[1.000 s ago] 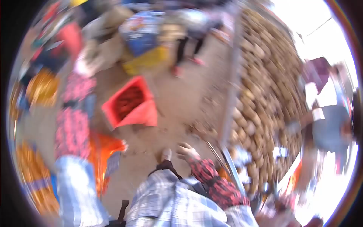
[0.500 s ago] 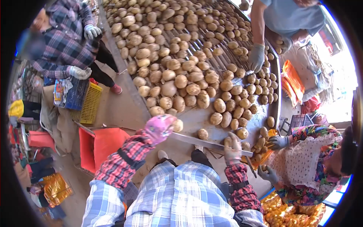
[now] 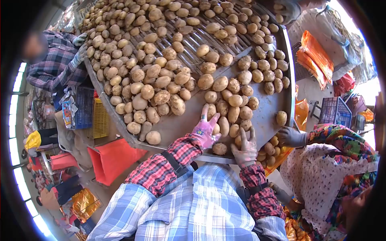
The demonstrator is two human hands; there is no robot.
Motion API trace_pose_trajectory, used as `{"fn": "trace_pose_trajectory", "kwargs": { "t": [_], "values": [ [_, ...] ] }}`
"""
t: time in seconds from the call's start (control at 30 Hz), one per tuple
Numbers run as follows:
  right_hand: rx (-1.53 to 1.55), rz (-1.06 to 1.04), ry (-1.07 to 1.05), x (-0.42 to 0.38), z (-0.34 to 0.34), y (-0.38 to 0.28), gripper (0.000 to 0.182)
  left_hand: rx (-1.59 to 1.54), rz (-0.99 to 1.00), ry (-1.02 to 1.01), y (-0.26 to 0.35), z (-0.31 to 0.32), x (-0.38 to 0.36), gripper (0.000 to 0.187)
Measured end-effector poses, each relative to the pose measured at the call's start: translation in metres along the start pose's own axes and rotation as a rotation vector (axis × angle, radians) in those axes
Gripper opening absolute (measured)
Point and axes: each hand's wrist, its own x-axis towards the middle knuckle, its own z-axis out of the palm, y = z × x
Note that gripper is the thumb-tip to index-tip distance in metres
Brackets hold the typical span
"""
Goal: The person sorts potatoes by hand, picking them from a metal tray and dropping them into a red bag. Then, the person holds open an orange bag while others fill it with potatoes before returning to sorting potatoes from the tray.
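My left hand (image 3: 206, 130), in a pink patterned glove, lies with fingers spread against the left side of a cluster of potatoes (image 3: 224, 125). My right hand (image 3: 245, 149), in a stained pale glove, has its fingers apart and touches potatoes at the cluster's near right side. Neither hand is closed around a potato. Beneath them is the metal sorting table (image 3: 189, 122), and a single potato (image 3: 219, 149) sits by its near edge, between my hands. More potatoes (image 3: 155, 82) are heaped to the left.
Slatted bars (image 3: 185, 46) cross the table's far part. A co-worker's gloved hand (image 3: 291, 137) is at the right edge, near potatoes over an orange bag (image 3: 277, 157). Another person (image 3: 56, 64) stands at the left. Red containers (image 3: 110, 156) and a yellow crate (image 3: 100, 118) are at left.
My left hand has moved right, from the table's near left edge to the potato cluster, and its fingers have spread. The view has shifted. The far-right co-worker's hand has drawn back from the potatoes.
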Motion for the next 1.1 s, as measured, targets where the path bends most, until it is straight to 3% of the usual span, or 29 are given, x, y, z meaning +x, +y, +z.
{"fn": "trace_pose_trajectory", "kwargs": {
  "t": [0.07,0.13,0.23,0.3,0.33,0.37,0.47,0.53,0.57,0.7,0.77,0.8,0.83,0.9,0.93,1.0,1.07,1.1],
  "values": [
    [-0.089,-0.006,0.013,0.013,-0.011,0.011,0.077,-0.036,0.052,-0.024,0.007,0.008,-0.001,0.082],
    [-0.121,-0.01,0.17,0.02,0.002,0.055,0.073,-0.072,0.104,-0.038,0.009,0.003,0.003,0.083],
    [-0.149,0.008,0.286,0.032,-0.013,0.069,0.069,-0.046,0.207,-0.129,0.005,-0.023,0.001,0.069],
    [-0.104,-0.021,0.308,0.047,-0.027,0.045,0.069,0.163,0.057,-0.031,-0.015,-0.048,-0.006,0.064],
    [-0.04,-0.009,0.279,0.059,-0.034,0.024,0.069,0.402,0.262,0.224,-0.039,-0.06,-0.01,0.065],
    [-0.047,-0.073,0.314,0.072,-0.026,0.021,0.07,0.52,0.302,0.35,-0.06,-0.075,-0.011,0.07],
    [-0.135,0.103,0.099,0.11,-0.01,-0.016,0.074,0.631,0.13,0.419,-0.07,-0.13,-0.003,0.079],
    [-0.27,0.136,-0.013,0.113,0.002,-0.044,0.074,0.751,-0.016,0.35,-0.088,-0.133,0.011,0.082],
    [-0.253,0.084,0.054,0.108,0.016,-0.046,0.07,0.827,-0.06,0.314,-0.084,-0.132,0.017,0.083],
    [-0.171,-0.035,-0.036,0.073,0.017,-0.042,0.064,0.767,-0.065,0.331,-0.082,-0.126,0.033,0.081],
    [-0.067,-0.027,0.09,0.043,0.012,-0.035,0.061,0.742,-0.103,0.438,-0.076,-0.114,0.041,0.079],
    [-0.021,-0.078,0.143,0.029,0.007,-0.027,0.061,0.723,0.035,0.536,-0.066,-0.111,0.037,0.075],
    [0.028,-0.127,0.195,0.014,0.001,-0.017,0.06,0.729,0.041,0.535,-0.055,-0.102,0.033,0.075],
    [0.081,-0.049,0.204,-0.027,-0.015,-0.001,0.058,0.462,0.382,0.578,-0.021,-0.071,0.024,0.067],
    [0.093,-0.053,0.29,-0.049,-0.01,0.017,0.056,0.611,0.507,0.537,0.022,-0.057,0.014,0.055],
    [0.105,-0.002,0.402,-0.098,0.001,0.047,0.054,0.294,0.729,0.255,0.068,0.005,0.007,0.041],
    [0.108,0.152,0.42,-0.148,0.008,0.07,0.053,0.224,0.909,-0.02,0.119,0.07,-0.007,0.041],
    [0.111,0.251,0.414,-0.171,0.01,0.081,0.053,0.267,1.009,-0.061,0.121,0.114,-0.015,0.049]
  ]
}}
